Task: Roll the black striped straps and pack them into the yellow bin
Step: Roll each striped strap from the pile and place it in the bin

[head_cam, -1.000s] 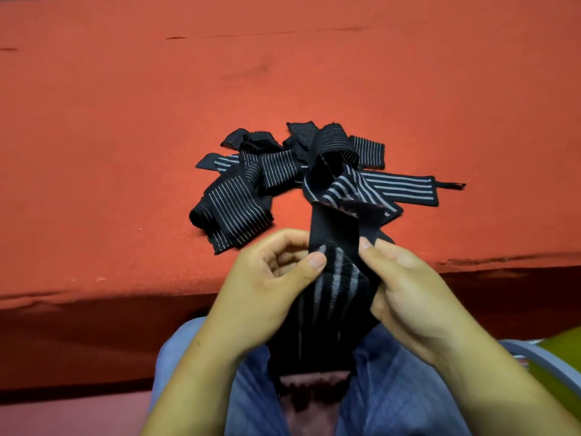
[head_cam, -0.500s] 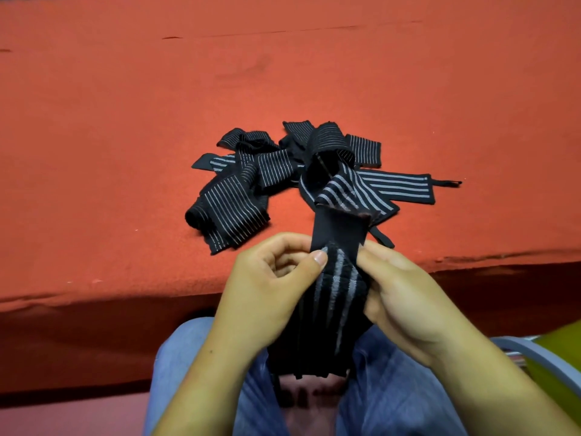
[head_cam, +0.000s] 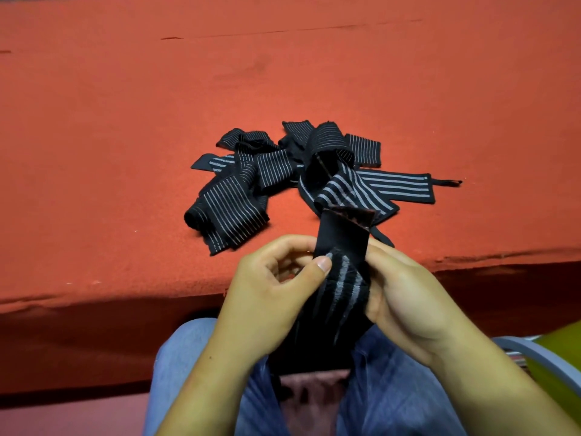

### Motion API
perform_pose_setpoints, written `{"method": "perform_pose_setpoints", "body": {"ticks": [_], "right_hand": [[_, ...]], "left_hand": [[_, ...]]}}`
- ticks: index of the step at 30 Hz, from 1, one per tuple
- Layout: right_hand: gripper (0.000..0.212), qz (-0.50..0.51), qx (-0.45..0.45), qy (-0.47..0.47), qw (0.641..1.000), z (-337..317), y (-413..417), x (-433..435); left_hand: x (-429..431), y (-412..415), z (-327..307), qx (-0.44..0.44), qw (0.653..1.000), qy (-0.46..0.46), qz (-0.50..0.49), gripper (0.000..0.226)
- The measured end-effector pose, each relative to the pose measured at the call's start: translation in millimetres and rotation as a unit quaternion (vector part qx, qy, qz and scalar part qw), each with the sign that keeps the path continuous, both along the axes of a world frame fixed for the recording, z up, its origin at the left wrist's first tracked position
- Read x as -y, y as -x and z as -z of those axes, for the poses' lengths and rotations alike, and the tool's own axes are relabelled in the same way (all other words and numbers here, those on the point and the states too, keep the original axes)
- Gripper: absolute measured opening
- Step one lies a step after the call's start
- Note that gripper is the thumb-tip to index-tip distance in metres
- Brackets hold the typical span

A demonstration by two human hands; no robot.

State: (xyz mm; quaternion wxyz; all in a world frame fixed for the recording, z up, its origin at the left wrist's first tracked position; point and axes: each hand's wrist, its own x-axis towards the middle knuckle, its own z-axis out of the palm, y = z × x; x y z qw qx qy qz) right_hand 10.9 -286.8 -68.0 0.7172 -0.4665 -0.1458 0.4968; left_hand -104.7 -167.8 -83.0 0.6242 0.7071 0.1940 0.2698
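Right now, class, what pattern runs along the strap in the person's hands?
The strap: grey stripes on black; head view.

Grip on the held strap [head_cam: 342, 278], just off the near edge of the red table [head_cam: 125, 121]. Directly beyond the grip, the pile of straps [head_cam: 283, 180] blocks the way. Open tabletop left, right and beyond the pile. Low right of the grip, a grey bar [head_cam: 534, 354] crosses in front of what is probably the yellow bin [head_cam: 562, 350].

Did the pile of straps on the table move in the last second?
No. The pile of straps keeps its place against the near edge of the red table.
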Motion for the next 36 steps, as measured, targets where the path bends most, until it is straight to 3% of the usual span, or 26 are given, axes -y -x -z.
{"method": "perform_pose_setpoints", "body": {"ticks": [6,20,22,30,36], "right_hand": [[0.040,0.041,-0.039,-0.001,0.998,2.3,-5.0,2.5],[0.038,0.013,-0.016,-0.013,1.000,-0.3,0.8,0.9],[0.039,0.034,-0.019,-0.015,0.999,-1.3,-2.0,1.2],[0.043,0.150,-0.026,-0.053,0.987,-16.4,-25.0,-5.6],[0.039,0.127,0.026,-0.083,0.988,-30.4,-23.0,-21.0]], "left_hand": [[-0.7,5.8,-1.8,0.055,0.998,0.023,0.007,0.025],[6.4,-1.0,-2.2,0.007,1.000,0.018,-0.010,0.027],[3.3,0.6,-0.6,0.024,0.999,0.039,-0.003,0.023],[-9.8,8.1,12.1,0.027,0.987,0.153,0.034,0.049],[-3.6,3.5,10.8,0.036,0.982,0.181,0.037,0.052]]}}
